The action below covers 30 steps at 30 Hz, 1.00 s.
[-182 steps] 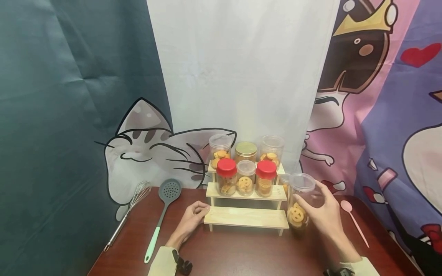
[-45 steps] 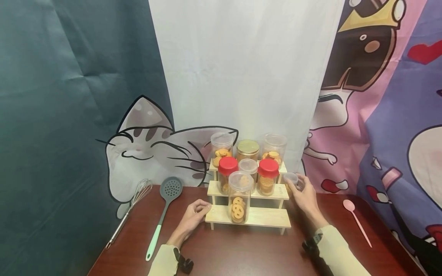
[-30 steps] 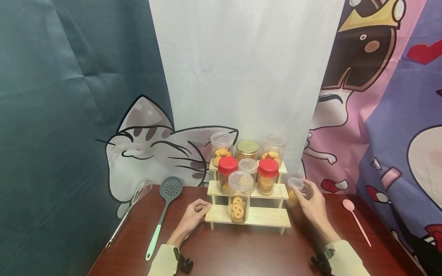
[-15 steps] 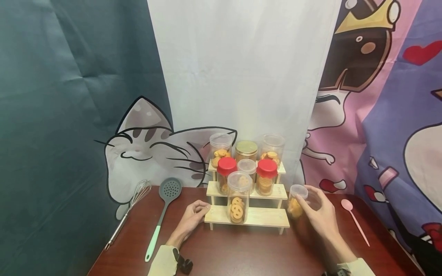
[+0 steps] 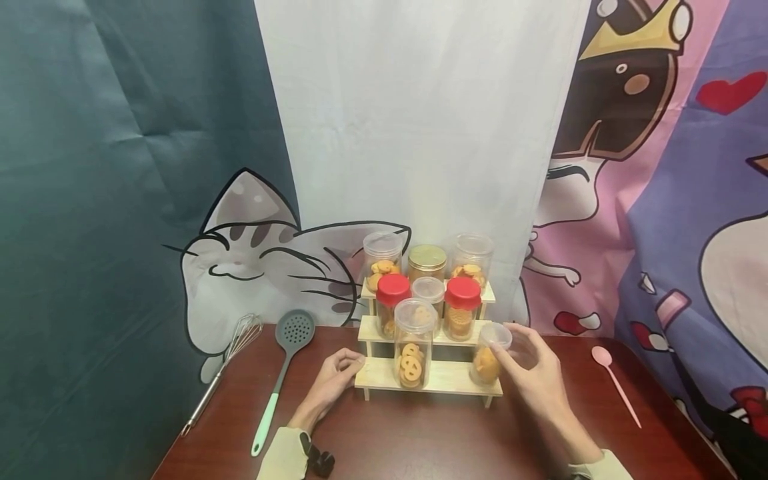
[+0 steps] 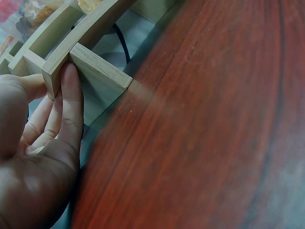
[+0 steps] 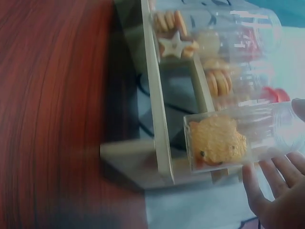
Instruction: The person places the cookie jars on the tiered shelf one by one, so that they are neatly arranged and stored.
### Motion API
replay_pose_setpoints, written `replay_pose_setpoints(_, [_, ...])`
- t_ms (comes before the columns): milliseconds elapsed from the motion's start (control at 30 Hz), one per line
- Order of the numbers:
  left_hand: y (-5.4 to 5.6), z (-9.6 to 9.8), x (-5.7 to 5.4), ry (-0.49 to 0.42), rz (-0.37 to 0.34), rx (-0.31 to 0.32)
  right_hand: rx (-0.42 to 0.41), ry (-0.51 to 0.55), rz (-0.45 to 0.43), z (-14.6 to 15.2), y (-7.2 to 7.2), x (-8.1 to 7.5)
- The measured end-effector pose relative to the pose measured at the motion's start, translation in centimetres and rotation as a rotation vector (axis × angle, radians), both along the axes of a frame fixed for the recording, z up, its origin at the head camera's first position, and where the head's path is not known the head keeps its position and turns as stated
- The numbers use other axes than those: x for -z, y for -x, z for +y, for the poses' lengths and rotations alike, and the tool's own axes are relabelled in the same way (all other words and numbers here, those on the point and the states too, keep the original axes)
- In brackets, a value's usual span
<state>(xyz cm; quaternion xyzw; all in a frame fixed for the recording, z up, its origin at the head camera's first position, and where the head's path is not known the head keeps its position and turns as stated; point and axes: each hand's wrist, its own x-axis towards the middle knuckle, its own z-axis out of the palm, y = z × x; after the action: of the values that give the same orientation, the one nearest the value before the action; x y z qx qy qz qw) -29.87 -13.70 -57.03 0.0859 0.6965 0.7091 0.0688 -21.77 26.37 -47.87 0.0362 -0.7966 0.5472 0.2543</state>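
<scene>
My left hand (image 5: 333,380) pinches the left end of the lowest board of a three-step wooden rack (image 5: 453,377); in the left wrist view thumb and fingers (image 6: 71,95) lie on either side of the board end. With its thumb and fingers, my right hand (image 5: 540,377) grips a short clear jar (image 5: 487,353) of cookies near its lid, tilted a little. Its base overlaps the right end of the lowest step; in the right wrist view the jar's cookie end (image 7: 217,140) is close over the board. On the same step, left of centre, stands a tall clear jar (image 5: 413,360) of pretzel-shaped cookies.
Two red-lidded jars (image 5: 394,290) flank a clear-lidded jar (image 5: 429,288) on the middle step. The top step holds a gold-lidded jar (image 5: 427,259) between two clear jars. A whisk (image 5: 222,373) and slotted turner (image 5: 282,373) lie left, a pink spoon (image 5: 615,383) right.
The tall jar went from my right hand at the rack's right side onto the lowest step. My right hand then brought the short jar forward from behind, then left over that step. Left hand stayed.
</scene>
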Motion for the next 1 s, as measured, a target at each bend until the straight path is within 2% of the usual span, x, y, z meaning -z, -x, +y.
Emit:
replay_pose_setpoints(433, [0.1,0.0,-0.1,-0.004,-0.001,0.003,-0.156,0.066,0.014,-3.8,1.1,0.5])
replay_pose_setpoints(633, [0.0,0.0,-0.1,-0.007,-0.003,0.001,-0.17,0.078,0.021,-5.2,1.3,1.0])
replay_pose_setpoints(1000, [0.0,-0.1,-0.1,-0.008,-0.006,0.005,-0.149,0.031,0.049,-6.0,2.0,1.0])
